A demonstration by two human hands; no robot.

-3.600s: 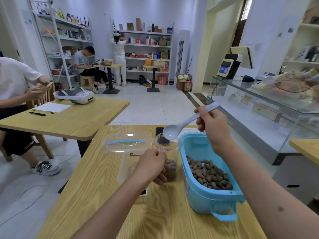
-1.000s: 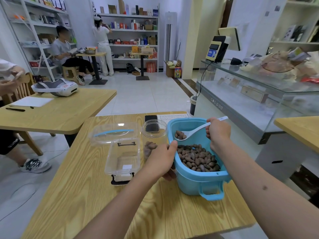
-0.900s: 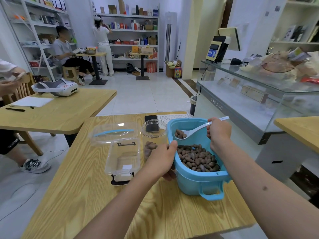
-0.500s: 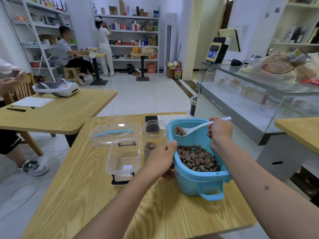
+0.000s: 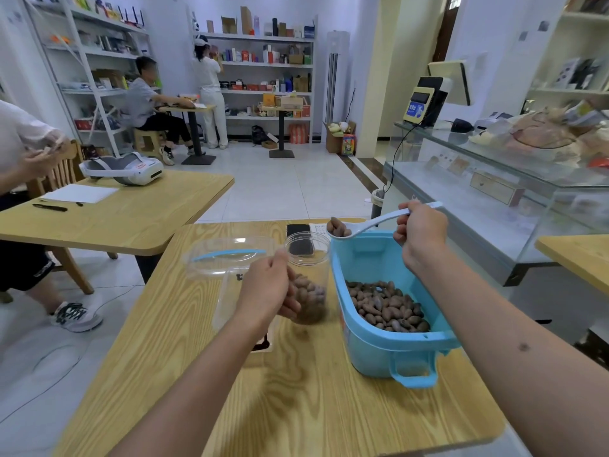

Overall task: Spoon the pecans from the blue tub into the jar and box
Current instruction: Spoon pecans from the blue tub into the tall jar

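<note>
A blue tub (image 5: 379, 351) with pecans (image 5: 385, 305) in its bottom stands at the right of the wooden table (image 5: 296, 407). My right hand (image 5: 420, 230) grips a white spoon (image 5: 365, 224) that carries a few pecans above the tub's far left rim, beside the jar's mouth. Left of the tub stands a clear jar (image 5: 308, 255), part full of pecans; my left hand (image 5: 268, 286) holds its side. A clear box (image 5: 227, 255) with a blue-handled open lid lies left of the jar, partly hidden by my left hand.
A black phone (image 5: 299, 240) lies behind the jar, a printed sheet beside it. A second wooden table (image 5: 131, 219) with a headset, paper and pens is at the left, a seated person next to it. A glass counter (image 5: 494, 192) runs along the right.
My right hand has lifted the loaded spoon out of the tub and moved it left, up beside the jar's mouth. My left hand has shifted from the tub's edge to the jar's side.
</note>
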